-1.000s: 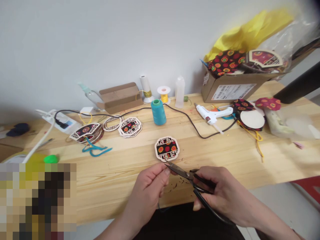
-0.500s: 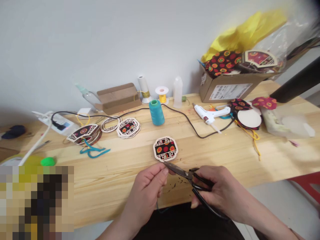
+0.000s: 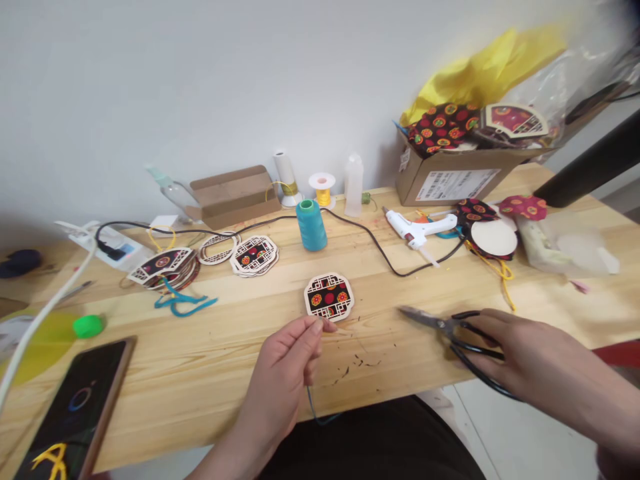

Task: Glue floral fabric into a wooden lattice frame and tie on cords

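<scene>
Blue thread point(image 3: 312, 407) is pinched between thumb and forefinger of the left grip point(image 3: 287, 367), and its loose length is seen hanging below that grip, near the front edge of the desk point(image 3: 210, 347). By the right grip point(image 3: 530, 357), scissors point(image 3: 441, 325) are grasped at their black handles, blades pointed leftward, well apart from the left grip. A flowered lattice plaque point(image 3: 329, 298) is laid flat just beyond the left fingertips. Dark scraps point(image 3: 357, 362) are scattered between the two grips. Beyond the plaque, a teal thread cone point(image 3: 311, 228) is stood upright; beyond and left of the left grip, similar plaques point(image 3: 255, 255) are stacked. A glue gun point(image 3: 420, 228) is set beyond the right grip, and a phone point(image 3: 75, 403) is placed left of the left grip.
</scene>
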The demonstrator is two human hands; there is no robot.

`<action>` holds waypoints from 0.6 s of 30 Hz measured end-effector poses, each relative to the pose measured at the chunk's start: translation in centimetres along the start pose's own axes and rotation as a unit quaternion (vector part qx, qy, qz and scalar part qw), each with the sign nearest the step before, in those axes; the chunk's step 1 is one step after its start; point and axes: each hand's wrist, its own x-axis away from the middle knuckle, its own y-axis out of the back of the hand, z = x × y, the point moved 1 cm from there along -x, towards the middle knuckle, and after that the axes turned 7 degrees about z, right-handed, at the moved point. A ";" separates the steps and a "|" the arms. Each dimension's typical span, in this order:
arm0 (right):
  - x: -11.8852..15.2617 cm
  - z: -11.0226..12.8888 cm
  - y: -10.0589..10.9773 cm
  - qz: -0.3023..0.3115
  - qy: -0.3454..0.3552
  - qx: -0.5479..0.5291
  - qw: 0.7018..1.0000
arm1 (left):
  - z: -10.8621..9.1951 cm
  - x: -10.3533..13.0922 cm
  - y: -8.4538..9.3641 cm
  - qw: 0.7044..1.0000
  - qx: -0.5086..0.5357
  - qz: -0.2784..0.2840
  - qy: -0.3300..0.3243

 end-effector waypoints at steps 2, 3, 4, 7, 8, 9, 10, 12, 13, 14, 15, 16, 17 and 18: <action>-0.3 -1.1 0.1 0.035 -0.042 0.013 0.998 | 0.0 -0.1 0.0 1.000 0.006 0.005 0.004; -0.5 -1.5 0.2 0.057 -0.057 0.013 0.997 | 0.0 -0.1 0.0 1.000 0.010 0.008 0.005; -0.7 -1.8 0.3 0.057 -0.070 0.011 0.996 | 0.0 -0.1 0.0 1.000 0.017 0.011 0.004; -1.1 -2.4 0.4 0.031 -0.075 0.011 0.997 | -0.1 0.0 0.0 0.998 0.048 0.031 0.009; -1.2 -2.4 0.4 0.014 -0.071 0.018 0.997 | -0.1 0.1 0.0 0.997 0.059 0.038 0.015; -1.2 -2.2 0.4 -0.009 -0.068 0.029 0.997 | -0.1 0.1 0.0 0.996 0.070 0.045 0.023; -1.3 -1.7 0.3 -0.034 -0.064 0.041 0.997 | -0.1 0.2 0.0 0.995 0.078 0.051 0.029; -1.4 0.1 0.3 -0.098 -0.052 0.026 0.994 | -0.2 0.4 -0.2 0.994 0.088 0.062 0.032; -1.5 1.3 0.1 -0.123 -0.044 -0.012 0.991 | -0.2 0.4 -0.3 0.993 0.090 0.069 0.030; -1.6 2.8 0.0 -0.142 -0.028 -0.088 0.986 | -0.2 0.5 -0.4 0.993 0.090 0.077 0.027; -1.9 4.3 -0.3 -0.128 -0.004 -0.196 0.972 | -0.2 0.5 -0.5 0.992 0.090 0.083 0.024; -2.2 5.8 -0.7 -0.078 0.024 -0.307 0.948 | -0.1 0.6 -0.6 0.992 0.090 0.089 0.020; -2.5 7.2 -1.1 -0.023 0.043 -0.411 0.910 | -0.1 0.6 -0.7 0.992 0.089 0.093 0.017; -2.8 8.6 -1.5 0.025 0.059 -0.496 0.866 | -0.1 0.7 -0.8 0.991 0.087 0.098 0.013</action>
